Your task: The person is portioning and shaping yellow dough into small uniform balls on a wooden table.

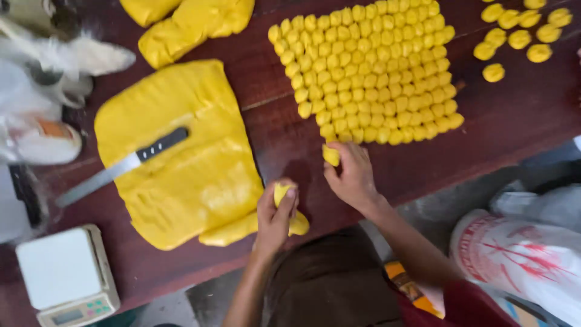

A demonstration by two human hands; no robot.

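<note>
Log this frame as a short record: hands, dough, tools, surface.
left hand: gripping a dough lump
right hand: setting a dough ball at the near edge of the ball grid
dough slab: flat, left of the hands
knife: lying on the slab
scale: near left corner
loose balls: far right
table: dark red wood
</note>
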